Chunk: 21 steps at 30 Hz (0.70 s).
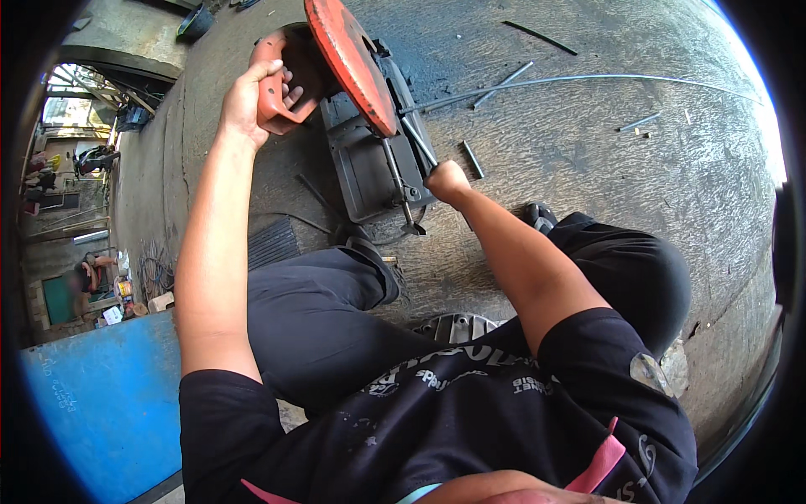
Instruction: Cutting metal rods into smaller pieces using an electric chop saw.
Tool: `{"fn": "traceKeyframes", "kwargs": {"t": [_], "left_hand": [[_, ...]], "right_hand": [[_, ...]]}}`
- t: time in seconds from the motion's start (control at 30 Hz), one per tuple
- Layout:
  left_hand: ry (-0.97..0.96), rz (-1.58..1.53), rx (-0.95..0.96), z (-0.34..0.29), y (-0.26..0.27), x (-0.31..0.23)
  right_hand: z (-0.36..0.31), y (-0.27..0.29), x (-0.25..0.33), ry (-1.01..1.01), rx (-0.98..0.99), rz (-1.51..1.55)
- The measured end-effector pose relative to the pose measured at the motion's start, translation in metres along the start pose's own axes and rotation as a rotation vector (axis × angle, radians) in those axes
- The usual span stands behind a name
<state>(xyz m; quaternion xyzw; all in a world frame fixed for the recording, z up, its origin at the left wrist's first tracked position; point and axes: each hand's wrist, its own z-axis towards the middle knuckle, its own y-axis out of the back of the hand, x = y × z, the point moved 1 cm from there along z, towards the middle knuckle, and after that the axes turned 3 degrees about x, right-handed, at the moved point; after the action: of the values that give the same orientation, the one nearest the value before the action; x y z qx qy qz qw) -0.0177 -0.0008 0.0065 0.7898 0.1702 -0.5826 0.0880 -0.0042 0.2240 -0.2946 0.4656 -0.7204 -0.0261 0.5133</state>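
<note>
My left hand (256,94) is wrapped round the orange handle (273,94) of a cut-off saw. The saw's round orange guard (353,63) stands tilted above its dark metal base (361,160). My right hand (447,181) is closed on a slim metal bar (420,141), whose far end runs up beside the guard. A long thin metal rod (571,78) stretches from the saw off to the right. On the base, a clamp screw (395,172) lies left of my right hand. The cutting disc is hidden by the guard.
Short metal pieces lie on the rough concrete floor: a tube (473,160), a rod (504,85) and a dark bar (540,38). A blue panel (101,403) is at the lower left. My knees flank the near floor. Clutter (126,290) and a distant person (91,273) are at the left.
</note>
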Motion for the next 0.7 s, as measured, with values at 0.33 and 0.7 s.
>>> {"fn": "traceKeyframes", "kwargs": {"t": [0.33, 0.7], "left_hand": [[0.011, -0.022, 0.053, 0.001, 0.003, 0.003], [0.039, 0.018, 0.037, 0.000, 0.000, 0.000]], "right_hand": [[0.020, -0.023, 0.001, 0.088, 0.070, -0.139], [-0.003, -0.009, 0.015, -0.056, 0.052, 0.047]]}}
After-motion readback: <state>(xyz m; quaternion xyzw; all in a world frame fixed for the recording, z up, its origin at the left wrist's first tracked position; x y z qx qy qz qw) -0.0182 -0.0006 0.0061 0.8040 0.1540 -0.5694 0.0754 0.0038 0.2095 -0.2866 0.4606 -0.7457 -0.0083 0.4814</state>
